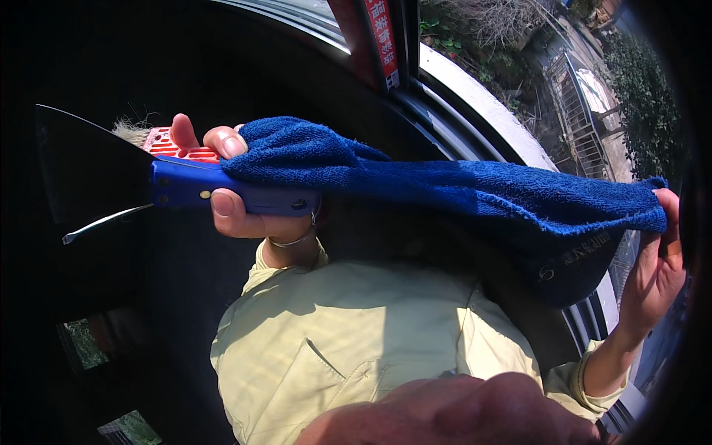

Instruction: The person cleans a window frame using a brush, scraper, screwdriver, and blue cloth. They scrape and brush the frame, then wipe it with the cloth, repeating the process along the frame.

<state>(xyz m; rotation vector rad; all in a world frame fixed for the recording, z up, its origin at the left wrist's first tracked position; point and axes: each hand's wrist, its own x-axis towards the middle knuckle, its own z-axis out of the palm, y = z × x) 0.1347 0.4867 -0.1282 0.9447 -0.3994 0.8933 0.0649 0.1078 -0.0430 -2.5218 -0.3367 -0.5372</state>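
Observation:
My left hand (250, 222) grips several tools in one bundle. Among them are a wide scraper with a blue plastic handle (233, 186) and a broad dark blade (94, 167), and a brush with a red-and-white base (181, 149) and pale bristles (132, 132). A metal shaft with a flat tip (105, 221), like a flathead screwdriver, sticks out below the blade; its handle is hidden. One end of a blue terry towel (434, 181) is bunched in the same hand. At the far right, my right hand (656, 267) pinches the towel's other end, stretching it across. Its hanging fold bears writing.
An open window with a metal track (450, 128) and white sill (473, 83) lies ahead and right. A red sticker with writing (382, 41) is on its frame. Outside, a metal gate (581, 105) and bushes (648, 105) show. Deep shadow hides the left side.

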